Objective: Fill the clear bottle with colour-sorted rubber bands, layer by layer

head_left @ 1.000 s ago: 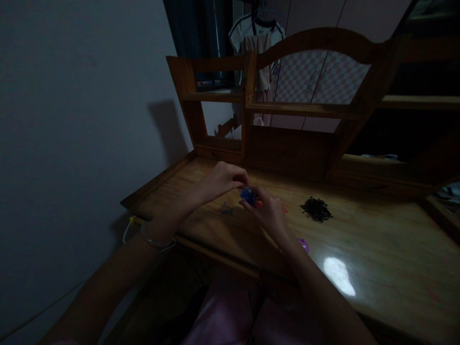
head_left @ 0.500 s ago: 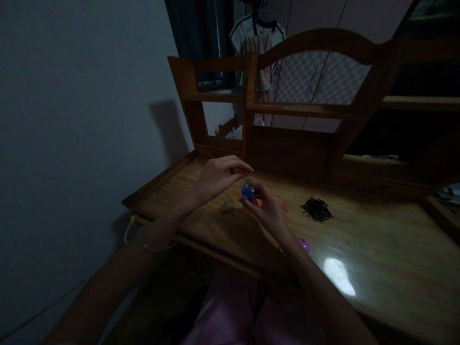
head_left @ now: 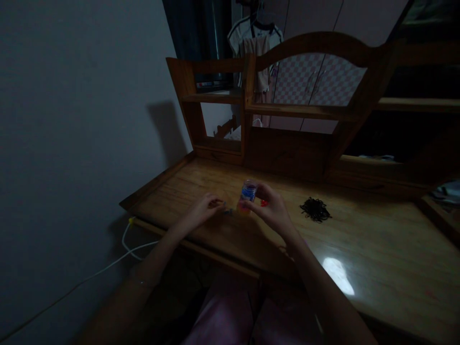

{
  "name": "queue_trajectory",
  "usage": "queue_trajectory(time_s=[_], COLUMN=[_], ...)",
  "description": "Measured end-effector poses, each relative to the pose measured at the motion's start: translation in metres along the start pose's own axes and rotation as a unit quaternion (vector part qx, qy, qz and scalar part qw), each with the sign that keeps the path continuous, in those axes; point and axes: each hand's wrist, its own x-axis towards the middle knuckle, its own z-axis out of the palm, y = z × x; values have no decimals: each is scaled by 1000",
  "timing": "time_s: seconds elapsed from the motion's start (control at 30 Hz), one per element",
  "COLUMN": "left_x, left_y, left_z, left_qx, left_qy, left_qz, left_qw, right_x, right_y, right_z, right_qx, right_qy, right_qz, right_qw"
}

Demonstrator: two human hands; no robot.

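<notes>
My right hand (head_left: 273,207) is closed around a small clear jar (head_left: 248,190), which is open at the top and tilted slightly. Blue shows in its upper part, with pink and yellow tones lower down. Low over the desk, my left hand (head_left: 204,211) has its thumb and fingers brought together beside a few small blue-grey pieces (head_left: 229,211). Whether a piece is between its fingertips is too small to tell. Something red (head_left: 264,203) shows behind my right fingers, mostly hidden.
A pile of thin black bands (head_left: 316,209) lies right of my hands on the wooden desk (head_left: 381,239). At the back stands a wooden shelf frame (head_left: 305,110). A white cable (head_left: 125,244) hangs by the left edge, near the wall (head_left: 89,120).
My left hand has moved from above the jar's mouth down and left to the small pieces. The jar remains in my right hand, its colours now more visible.
</notes>
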Motion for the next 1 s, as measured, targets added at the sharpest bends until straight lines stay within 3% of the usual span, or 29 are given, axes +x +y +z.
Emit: queue_trajectory(time_s=[0.17,0.3,0.53,0.87,1.0], left_x=[-4,4,13,16,17], left_y=[-10,-1,11,25,27], left_z=[5,5,17,21,20], left_qx=[16,3,-23,49,56], left_qy=[-21,-62,-103,-81,-101], left_qz=[31,-13,-55,-44,-53], left_qw=[999,998,993,995,992], right_x=[4,5,4,1,1], right_y=[7,7,11,10,12], right_z=[-3,-5,-4,-2,-1], right_qx=[69,82,33,-34,-39], right_qy=[38,45,77,77,76], right_qz=[52,60,27,5,0], right_qw=[996,994,996,996,996])
